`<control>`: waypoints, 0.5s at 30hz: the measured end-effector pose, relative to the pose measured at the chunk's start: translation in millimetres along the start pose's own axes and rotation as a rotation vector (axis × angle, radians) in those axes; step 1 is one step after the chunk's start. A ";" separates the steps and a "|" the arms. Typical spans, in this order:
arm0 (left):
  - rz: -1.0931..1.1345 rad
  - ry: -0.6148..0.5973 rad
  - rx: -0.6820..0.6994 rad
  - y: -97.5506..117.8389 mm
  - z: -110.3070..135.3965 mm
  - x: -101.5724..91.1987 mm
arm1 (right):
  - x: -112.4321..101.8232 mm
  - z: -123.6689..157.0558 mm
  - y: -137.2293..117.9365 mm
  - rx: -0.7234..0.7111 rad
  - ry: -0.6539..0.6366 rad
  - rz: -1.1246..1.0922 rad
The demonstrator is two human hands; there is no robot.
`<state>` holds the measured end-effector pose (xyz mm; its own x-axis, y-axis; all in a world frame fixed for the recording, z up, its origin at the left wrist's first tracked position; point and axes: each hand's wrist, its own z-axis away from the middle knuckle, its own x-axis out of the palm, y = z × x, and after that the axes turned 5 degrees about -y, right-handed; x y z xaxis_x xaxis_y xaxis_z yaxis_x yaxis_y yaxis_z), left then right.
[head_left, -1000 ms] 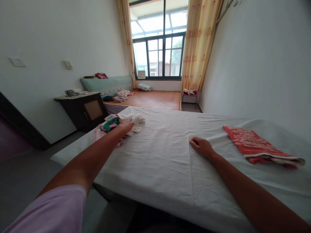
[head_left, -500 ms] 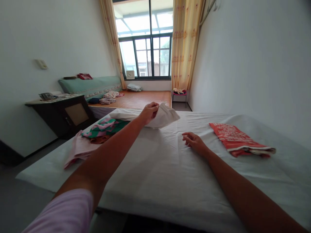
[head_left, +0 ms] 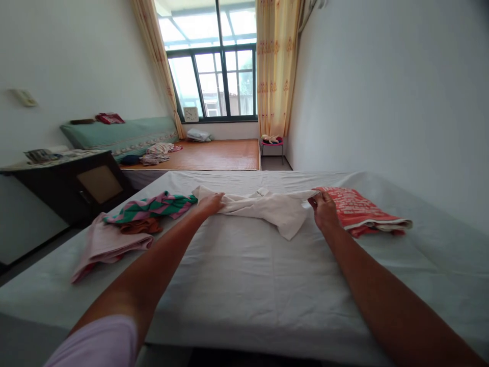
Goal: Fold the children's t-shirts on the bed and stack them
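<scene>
White garment [head_left: 284,211] stretches over a white sheet [head_left: 237,285], window [head_left: 209,61] beyond.

A pale lilac sleeve [head_left: 97,342] is showing at the lower left of the frame, its short cut ending in a rounded hem [head_left: 129,325] that is curving around the left arm [head_left: 162,262]. The plain fabric is looking soft, with light shading crossing it, and is running out of the picture at the bottom edge. The left arm is tapering, bare, toward the left hand [head_left: 212,203]; at lower right, the right arm [head_left: 376,283] is showing bare, narrowing toward the right hand [head_left: 324,208].
</scene>
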<state>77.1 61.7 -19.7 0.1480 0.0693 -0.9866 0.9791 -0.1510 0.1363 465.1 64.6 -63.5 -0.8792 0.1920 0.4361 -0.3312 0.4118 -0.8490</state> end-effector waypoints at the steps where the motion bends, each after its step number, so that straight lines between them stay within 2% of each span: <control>1: -0.004 -0.019 -0.008 -4.7 1.8 2.0 | -1.3 -2.2 -1.1 0.005 -0.008 -0.037; 5: -0.014 0.008 -0.015 -8.6 3.5 4.5 | -2.2 0.4 -14.4 0.098 -0.144 -0.189; 8: 0.016 0.028 0.018 -6.0 2.7 2.1 | -1.1 10.2 -34.3 0.157 -0.329 -0.214; 12: 0.221 -0.076 0.338 4.3 9.3 3.6 | -0.6 24.5 -59.2 0.206 -0.553 0.096; 13: 0.254 -0.084 0.390 7.8 11.7 5.1 | -1.2 26.6 -63.0 0.205 -0.576 0.185; 15: 0.252 -0.076 0.405 13.9 15.2 8.1 | -3.8 28.0 -67.4 0.180 -0.578 0.312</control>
<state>89.9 45.2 -27.1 0.3485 -0.0894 -0.9330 0.7784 -0.5269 0.3412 481.2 11.2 -16.2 -0.9679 -0.2501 -0.0243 -0.0402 0.2498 -0.9675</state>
